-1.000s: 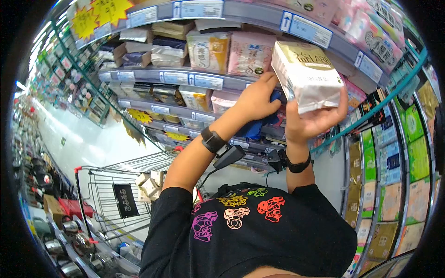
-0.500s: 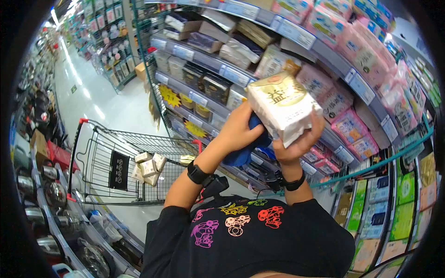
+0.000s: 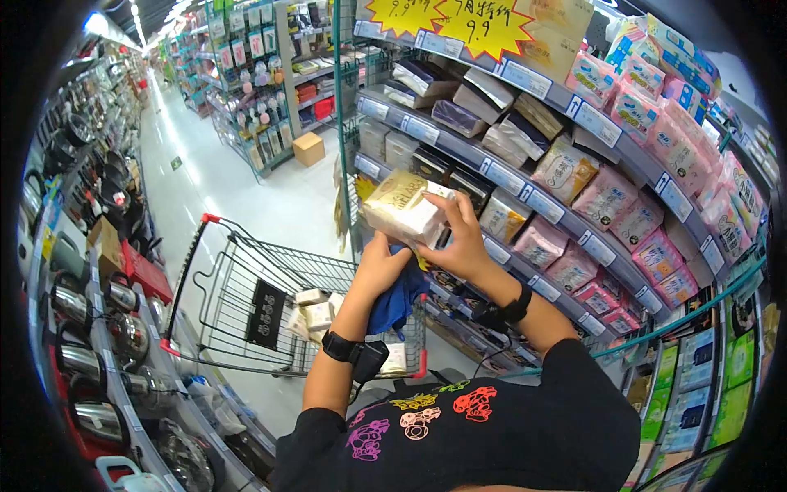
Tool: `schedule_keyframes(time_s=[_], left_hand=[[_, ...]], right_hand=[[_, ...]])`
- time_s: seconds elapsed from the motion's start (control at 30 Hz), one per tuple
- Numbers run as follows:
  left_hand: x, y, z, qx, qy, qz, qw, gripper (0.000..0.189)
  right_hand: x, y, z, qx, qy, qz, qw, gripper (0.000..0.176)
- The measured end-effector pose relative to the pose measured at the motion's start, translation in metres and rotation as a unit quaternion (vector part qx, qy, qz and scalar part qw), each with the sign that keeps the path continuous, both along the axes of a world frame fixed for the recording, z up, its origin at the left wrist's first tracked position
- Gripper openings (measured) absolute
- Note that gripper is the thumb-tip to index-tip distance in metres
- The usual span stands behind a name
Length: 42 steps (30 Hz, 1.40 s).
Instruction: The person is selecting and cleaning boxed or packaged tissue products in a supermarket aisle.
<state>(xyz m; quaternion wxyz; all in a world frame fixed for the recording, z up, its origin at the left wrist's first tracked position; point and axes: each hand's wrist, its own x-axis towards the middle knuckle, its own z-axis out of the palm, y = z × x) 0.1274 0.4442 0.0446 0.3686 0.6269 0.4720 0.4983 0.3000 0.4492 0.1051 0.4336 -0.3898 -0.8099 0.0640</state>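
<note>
My right hand (image 3: 461, 236) is closed on the near end of a white and gold plastic-wrapped pack (image 3: 402, 205), thumb underneath and fingers over the top. The pack is held up in front of the shelves, tilted to the left. My left hand (image 3: 379, 266) is closed on a blue cloth (image 3: 397, 299) that hangs below it, its fingertips right at the pack's lower edge. Below and left of my hands stands a wire shopping cart (image 3: 238, 246) with red corners. Several small cream-white packs (image 3: 316, 316) lie inside it.
Tiered shelves (image 3: 525, 189) ahead and right carry pink and white packs (image 3: 607, 197) with price labels. Yellow price signs (image 3: 484, 25) hang above. Pots and kettles (image 3: 98, 418) line shelves at left. A cardboard box (image 3: 309, 149) sits on the aisle floor (image 3: 176, 197).
Both hands and the pack have moved left, nearer the cart. The pack has been turned to another printed side. The view has swung left, showing more aisle and the yellow signs.
</note>
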Motion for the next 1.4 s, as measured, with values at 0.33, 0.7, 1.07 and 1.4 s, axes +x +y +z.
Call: schedule_keyframes(time_s=[0.33,0.7,1.07,1.4], left_hand=[[-0.006,0.032,0.037,0.241,-0.017,0.128,0.962,0.073],[0.009,0.162,0.067,0.258,0.044,0.131,0.956,0.074],[-0.011,0.234,0.091,0.211,0.09,0.074,0.97,0.075],[-0.009,0.256,0.082,0.15,0.2,0.039,0.967,0.075]], right_hand=[[-0.051,0.076,0.03,0.134,0.071,0.019,0.988,0.078],[-0.058,0.196,0.057,0.106,0.18,-0.053,0.977,0.068],[-0.082,0.24,0.066,-0.02,0.202,-0.149,0.968,0.081],[-0.072,0.234,0.062,0.096,-0.071,-0.122,0.985,0.047]])
